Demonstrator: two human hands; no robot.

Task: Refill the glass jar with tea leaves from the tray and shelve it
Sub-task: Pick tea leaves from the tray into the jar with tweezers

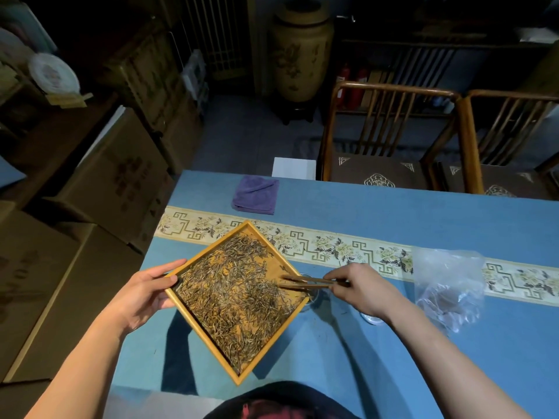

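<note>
A folded purple cloth (pixel 255 194) lies at 12 o'clock on the blue tabletop (pixel 393 213), just beyond the floral runner (pixel 317 244); a crumpled clear bag (pixel 449 285) sits at 3 o'clock, partly on that runner. Two wooden chairs (pixel 390 137) stand at 1 o'clock, a tall urn (pixel 302 52) behind them, and cardboard boxes (pixel 118 173) are stacked at 9 o'clock.

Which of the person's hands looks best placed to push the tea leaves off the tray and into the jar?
Probably the right hand: it already pinches the wooden tongs, their tips among the tea leaves at the tray corner over the glass jar. The left hand is busy gripping the tray's opposite corner.
</note>
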